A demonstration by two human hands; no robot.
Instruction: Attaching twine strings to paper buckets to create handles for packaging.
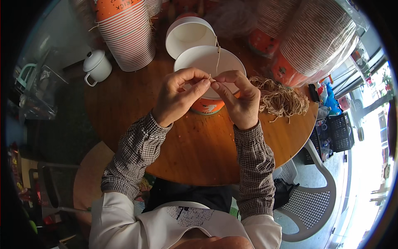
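Note:
An orange bucket [207, 107] with a white inside stands upright on the round wooden table [186, 153] in front of me. Over its near rim my left hand [179, 94] and my right hand [241, 97] meet, thumbs and forefingers pinched together. A bit of thin beige cord [210, 79] shows between the fingertips; whether it is knotted is too small to tell. Another length of cord [218, 52] runs from the bucket's far rim down inside it. Just behind, a second bucket [188, 35] lies tipped with its white mouth toward me.
To the right lies a heap of loose cord [284, 99]. Tall stacks of nested buckets rise at the back left [126, 39] and, wrapped in plastic, back right [317, 39]. A white lidded mug [98, 67] stands far left. Beside the table are a plastic chair [309, 205] and a black crate [340, 132].

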